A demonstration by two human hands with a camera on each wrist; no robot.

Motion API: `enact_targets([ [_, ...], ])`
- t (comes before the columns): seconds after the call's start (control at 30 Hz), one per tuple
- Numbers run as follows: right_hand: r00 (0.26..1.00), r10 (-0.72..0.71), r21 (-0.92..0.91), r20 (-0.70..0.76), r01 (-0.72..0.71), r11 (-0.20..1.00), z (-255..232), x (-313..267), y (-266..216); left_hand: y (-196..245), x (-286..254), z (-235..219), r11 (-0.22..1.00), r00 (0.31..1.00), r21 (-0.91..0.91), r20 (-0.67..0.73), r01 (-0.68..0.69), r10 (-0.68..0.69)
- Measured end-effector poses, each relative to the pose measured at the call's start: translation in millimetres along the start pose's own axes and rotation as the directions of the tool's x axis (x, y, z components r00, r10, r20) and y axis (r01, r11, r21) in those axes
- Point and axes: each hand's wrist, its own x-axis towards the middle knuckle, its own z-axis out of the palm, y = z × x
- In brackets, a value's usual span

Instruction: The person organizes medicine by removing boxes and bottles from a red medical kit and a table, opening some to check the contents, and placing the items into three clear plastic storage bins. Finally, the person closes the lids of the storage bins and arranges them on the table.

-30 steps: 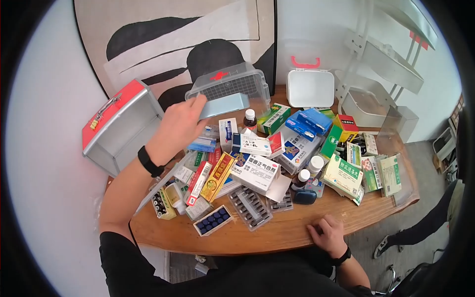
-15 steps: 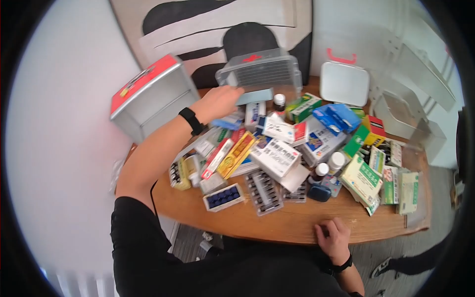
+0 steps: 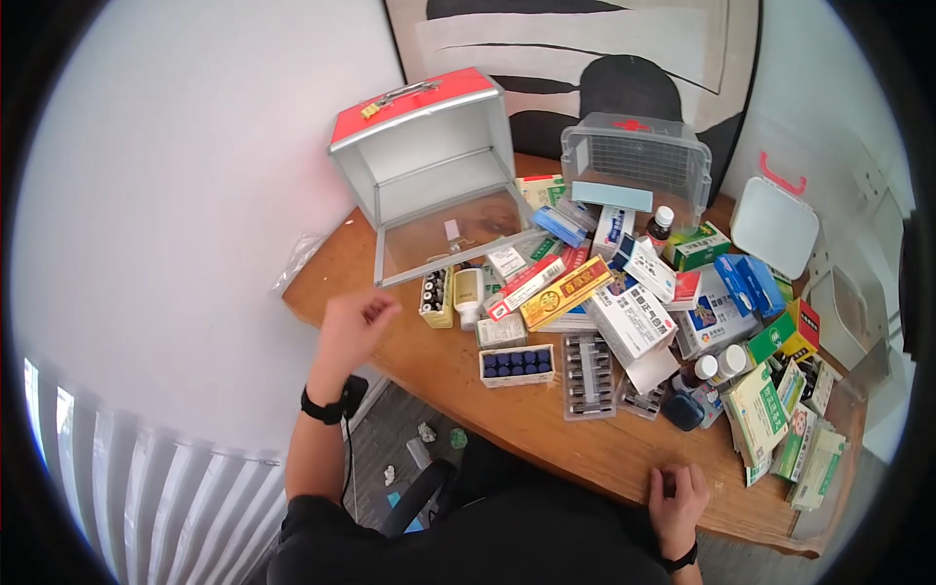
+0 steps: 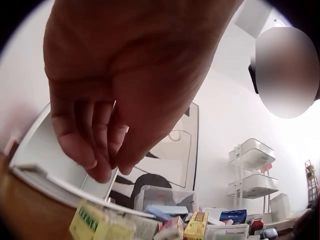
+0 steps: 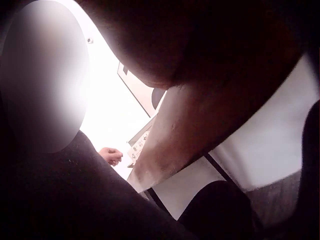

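My left hand hovers by the table's left edge, fingers loosely bent and nothing held; its fingers hang down in the left wrist view. Nearest to it are a pale yellow box of small vials and a white bottle. Behind these stands the red-topped metal case, its clear-windowed door lowered toward the pile. A light blue box lies before the clear plastic bin. With relaxed fingers, my right hand rests on the table's front edge, holding nothing.
Medicine boxes, bottles and blister packs crowd the wooden table, including a yellow box and a tray of dark blue caps. At the right stand a white case with a red handle and a white shelf rack.
My left hand has let go of the light blue box by the clear bin and drawn back to the table's left edge. The head view has swung left. My right hand stays at the edge.
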Motion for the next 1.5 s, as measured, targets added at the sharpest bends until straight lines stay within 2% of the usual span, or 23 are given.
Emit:
enact_targets([
  [0.03, 1.000, 0.012, -0.001, 0.002, -0.012, 1.000, 0.3, -0.2, -0.6, -14.9, -13.5, 7.2, 0.992, 0.992, -0.051, 0.062, 0.113, -0.110],
  [0.17, 0.999, 0.036, 0.002, -0.007, -0.036, 0.999, 4.8, -2.0, -3.0, -20.4, -38.9, 50.8, 0.978, 0.989, -0.146, 0.022, 0.146, -0.144],
  [0.23, 0.999, 0.041, -0.029, -0.018, -0.041, 0.999, 4.4, -0.9, -4.1, -16.0, -32.7, 68.0, 0.997, 0.995, -0.016, -0.062, 0.075, -0.075],
  [0.33, 0.999, 0.022, -0.052, -0.024, -0.023, 0.998, 4.4, 0.5, -4.1, -14.3, -12.4, 84.4, 0.996, 0.996, 0.087, -0.084, 0.010, -0.003],
  [0.5, 0.999, 0.035, -0.059, -0.041, -0.037, 0.998, 9.4, 0.4, -1.8, -9.2, 1.2, 86.4, 0.997, 0.997, 0.066, -0.071, 0.046, -0.041],
  [0.57, 0.997, 0.070, -0.076, -0.036, -0.072, 0.994, 5.0, -3.3, -6.2, -8.1, -5.0, 85.2, 0.992, 0.995, 0.123, -0.099, 0.014, -0.001],
  [0.67, 0.996, 0.081, -0.056, -0.039, -0.083, 0.995, 6.3, -0.9, -7.3, 0.9, -24.6, 76.6, 0.992, 0.990, 0.113, -0.134, 0.047, -0.032],
  [0.73, 0.998, 0.052, -0.075, -0.034, -0.054, 0.996, 6.3, -2.9, -2.3, 11.4, -41.8, 67.9, 0.995, 0.993, 0.094, -0.120, 0.027, -0.016],
  [0.8, 0.998, 0.057, -0.080, -0.025, -0.059, 0.995, 4.3, 0.1, -6.1, 28.5, -56.6, 61.1, 0.973, 0.987, -0.164, -0.014, -0.162, 0.162],
  [0.83, 0.998, 0.054, -0.073, -0.022, -0.055, 0.996, 3.8, 1.7, -7.2, 39.6, -64.9, 63.1, 0.963, 0.993, -0.252, 0.046, -0.095, 0.110],
  [0.87, 0.998, 0.058, -0.080, -0.024, -0.060, 0.995, 3.7, 1.8, -5.7, 43.2, -64.0, 69.2, 0.961, 0.992, -0.260, 0.050, -0.097, 0.114],
  [0.93, 0.999, 0.052, -0.085, -0.006, -0.052, 0.995, 3.1, 0.0, -3.9, 50.4, -64.1, 79.4, 0.926, 0.959, -0.298, 0.089, -0.232, 0.269],
  [1.0, 0.999, 0.046, -0.076, -0.003, -0.047, 0.996, 1.8, 2.7, -7.9, 62.6, -63.5, 90.1, 0.925, 0.951, -0.313, 0.147, -0.216, 0.272],
  [1.1, 0.999, 0.033, -0.056, -0.012, -0.034, 0.998, 1.0, 5.0, -8.5, 67.7, -65.3, 107.4, 0.965, 0.981, -0.258, 0.172, -0.043, 0.090],
  [1.13, 0.999, 0.022, -0.037, -0.025, -0.023, 0.999, 0.8, 4.3, -8.0, 64.9, -64.0, 110.0, 0.963, 0.978, -0.265, 0.184, -0.051, 0.102],
  [1.2, 0.999, 0.026, -0.049, -0.029, -0.027, 0.998, -0.9, 4.5, -9.3, 57.4, -59.5, 111.6, 0.944, 0.958, -0.224, 0.101, -0.242, 0.270],
  [1.23, 1.000, 0.010, -0.053, -0.027, -0.011, 0.999, -0.3, 5.2, -9.2, 60.8, -60.9, 107.1, 0.937, 0.958, -0.305, 0.174, -0.168, 0.229],
  [1.27, 0.999, 0.016, -0.050, -0.037, -0.017, 0.999, 0.7, 6.0, -8.9, 59.0, -62.4, 106.4, 0.936, 0.955, -0.303, 0.176, -0.179, 0.239],
  [1.33, 0.999, 0.014, -0.049, -0.033, -0.016, 0.999, 0.5, 4.8, -9.3, 53.2, -67.6, 104.7, 0.822, 0.938, -0.544, 0.344, 0.167, 0.037],
  [1.37, 0.999, 0.021, -0.047, -0.033, -0.022, 0.999, 0.7, 3.3, -8.6, 50.8, -67.0, 103.7, 0.824, 0.936, -0.541, 0.350, 0.168, 0.038],
  [1.43, 0.999, 0.030, -0.090, -0.023, -0.032, 0.995, 0.3, 1.2, -6.4, 47.2, -66.0, 100.6, 0.676, 0.925, -0.696, 0.376, 0.243, 0.054],
  [1.47, 0.999, 0.033, -0.087, -0.021, -0.035, 0.996, 0.2, 0.9, -6.7, 47.0, -63.1, 96.5, 0.678, 0.924, -0.692, 0.379, 0.246, 0.052],
  [1.5, 0.999, 0.041, -0.077, -0.017, -0.042, 0.996, 0.2, 1.4, -7.1, 47.8, -56.9, 91.6, 0.643, 0.883, -0.681, 0.470, 0.350, 0.017],
])
